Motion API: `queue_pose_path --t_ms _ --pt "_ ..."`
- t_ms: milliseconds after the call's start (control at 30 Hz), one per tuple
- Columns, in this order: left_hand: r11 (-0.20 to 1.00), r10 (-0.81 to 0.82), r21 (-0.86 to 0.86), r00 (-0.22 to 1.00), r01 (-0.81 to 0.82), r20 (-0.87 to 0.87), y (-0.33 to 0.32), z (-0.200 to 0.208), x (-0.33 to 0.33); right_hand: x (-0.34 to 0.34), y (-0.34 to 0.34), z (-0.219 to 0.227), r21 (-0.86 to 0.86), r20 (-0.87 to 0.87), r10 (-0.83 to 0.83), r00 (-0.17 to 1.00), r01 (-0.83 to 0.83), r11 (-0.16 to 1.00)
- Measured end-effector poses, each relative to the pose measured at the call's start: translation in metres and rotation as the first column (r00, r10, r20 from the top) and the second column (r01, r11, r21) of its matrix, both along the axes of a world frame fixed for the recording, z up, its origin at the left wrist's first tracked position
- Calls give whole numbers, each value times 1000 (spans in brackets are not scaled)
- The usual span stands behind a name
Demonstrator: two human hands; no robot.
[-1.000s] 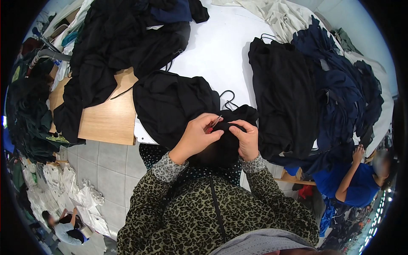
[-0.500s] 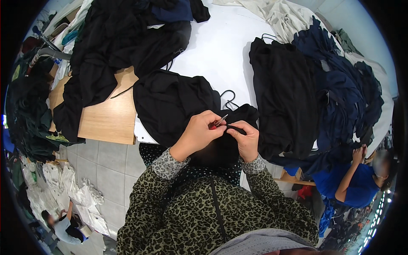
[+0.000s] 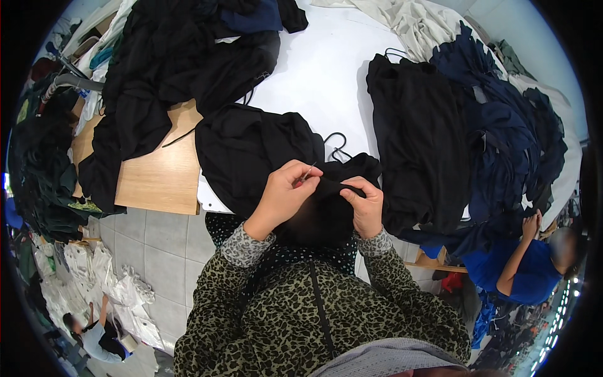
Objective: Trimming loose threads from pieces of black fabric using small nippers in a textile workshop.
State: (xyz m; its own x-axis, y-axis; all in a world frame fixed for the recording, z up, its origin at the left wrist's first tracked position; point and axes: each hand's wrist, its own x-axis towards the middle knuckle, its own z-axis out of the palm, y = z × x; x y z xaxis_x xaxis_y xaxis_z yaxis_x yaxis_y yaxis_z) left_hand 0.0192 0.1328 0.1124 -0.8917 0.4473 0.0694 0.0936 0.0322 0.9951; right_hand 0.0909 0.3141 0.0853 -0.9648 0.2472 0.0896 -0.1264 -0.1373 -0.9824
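A black garment (image 3: 260, 147) lies bunched over the near edge of the table, with its front part drawn toward me. My left hand (image 3: 282, 193) is closed around small red-handled thread snips (image 3: 299, 183), their metal tip poking up past the fingers. Those same fingertips also seem to pinch the garment's edge. A stretch of black cloth runs across to my right hand (image 3: 367, 202), where thumb and forefinger grip it. Just beyond the hands, a black cord (image 3: 337, 139) loops out onto the white table (image 3: 320, 69).
At right lie a folded black garment (image 3: 418, 144) and a heap of navy garments (image 3: 509, 138). More black clothes (image 3: 157, 69) spread over the far left and a wooden board (image 3: 160, 179). A person in blue (image 3: 518, 270) works at right; another person (image 3: 100, 339) is at lower left.
My left hand has moved left, away from the right hand, and the cloth between them is stretched longer. The snips went with it. My right hand has barely moved.
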Motion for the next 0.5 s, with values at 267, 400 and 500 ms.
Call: queue_pose_path --t_ms 267,400,500 --pt "993 95 -52 986 -103 -134 -10 -1 6 -1 2 3 123 -66 16 998 -8 992" --pt "997 29 -68 962 -49 -271 -1 7 13 -2 0 6 332 -71 12 997 12 943" --pt "990 -26 -138 940 -23 -340 8 2 13 -3 -2 8 365 -90 29 996 5 931"
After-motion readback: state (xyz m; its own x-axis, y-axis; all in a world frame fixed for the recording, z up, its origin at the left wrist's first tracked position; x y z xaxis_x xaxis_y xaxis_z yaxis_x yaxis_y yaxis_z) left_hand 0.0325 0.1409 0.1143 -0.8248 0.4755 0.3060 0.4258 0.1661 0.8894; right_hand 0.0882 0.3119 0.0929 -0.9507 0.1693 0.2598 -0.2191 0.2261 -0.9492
